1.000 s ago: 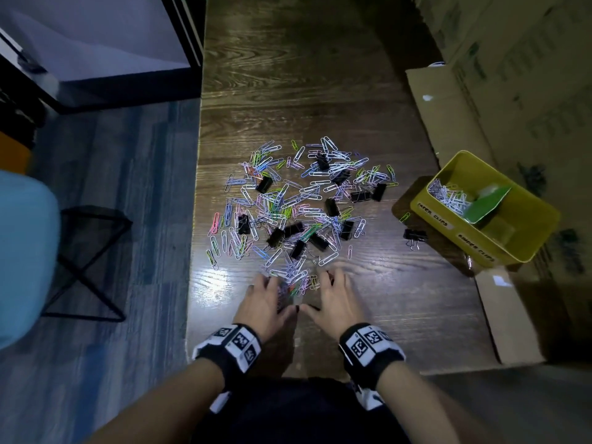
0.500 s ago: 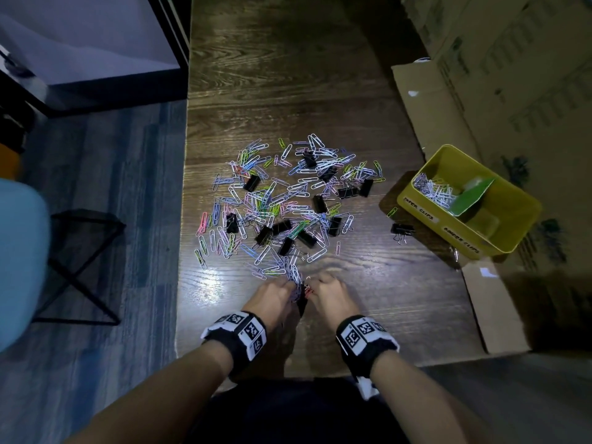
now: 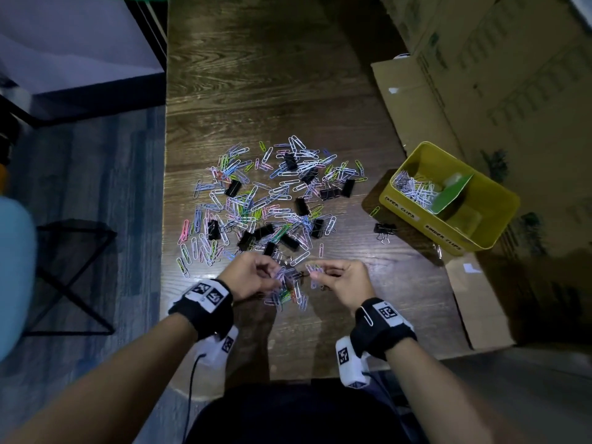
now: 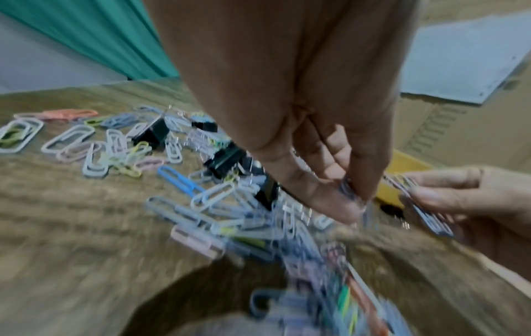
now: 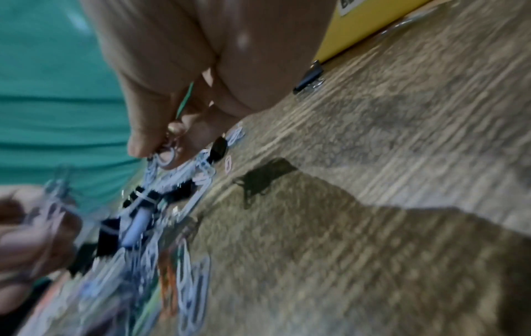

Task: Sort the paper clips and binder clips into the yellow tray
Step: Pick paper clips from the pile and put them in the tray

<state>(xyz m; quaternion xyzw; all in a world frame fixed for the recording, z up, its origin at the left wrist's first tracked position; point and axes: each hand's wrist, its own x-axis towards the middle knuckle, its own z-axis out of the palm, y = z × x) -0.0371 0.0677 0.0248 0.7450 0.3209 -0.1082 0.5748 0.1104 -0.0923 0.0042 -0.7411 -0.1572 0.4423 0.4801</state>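
Dark wood-grain planks made up the table [image 3: 272, 91], with grey-blue flooring to its left and flattened cardboard [image 3: 413, 100] laid along its right edge, where the yellow tray [image 3: 499, 216] was set. Well left of the tray, paper clips [image 3: 275, 193] in many colours were strewn in a broad heap, and black binder clips [image 3: 302, 206] were mixed through it; one binder clip lay apart, just beside the tray's near wall. A batch of paper clips was already seen in the tray's far compartment. At the heap's near edge a small bunch of paper clips was pinched by the left hand [image 3: 248, 277], and another few were pinched between thumb and fingers of the right hand [image 3: 344, 280]. Judged from this, gathering was under way, and it would be done best if tangled clips were shaken loose, binder clips were kept out of each bunch, and the bunch was carried low to the labelled paper-clip compartment.
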